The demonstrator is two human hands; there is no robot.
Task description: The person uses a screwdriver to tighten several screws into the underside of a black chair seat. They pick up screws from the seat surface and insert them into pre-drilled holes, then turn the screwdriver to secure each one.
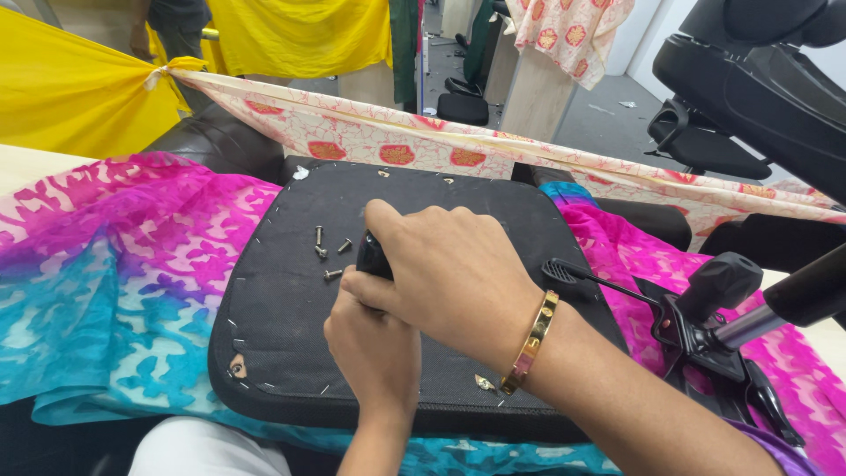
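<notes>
An upturned office chair seat [282, 317], black fabric stapled along its edge, lies on a pink and turquoise cloth [106, 264]. My right hand [449, 273], wearing a gold bangle, grips a black tool handle [372, 256] from above at the seat's middle. My left hand [374, 353] is tucked under the right one, fingers curled around something I cannot make out. Several loose screws [328, 251] lie on the seat just left of the tool.
The chair's gas cylinder and lever mechanism [731, 308] lies to the right on the cloth. A printed cream cloth strip [423, 145] stretches across behind the seat, tied to yellow fabric [70, 97]. Black office chairs [758, 79] stand at the back right.
</notes>
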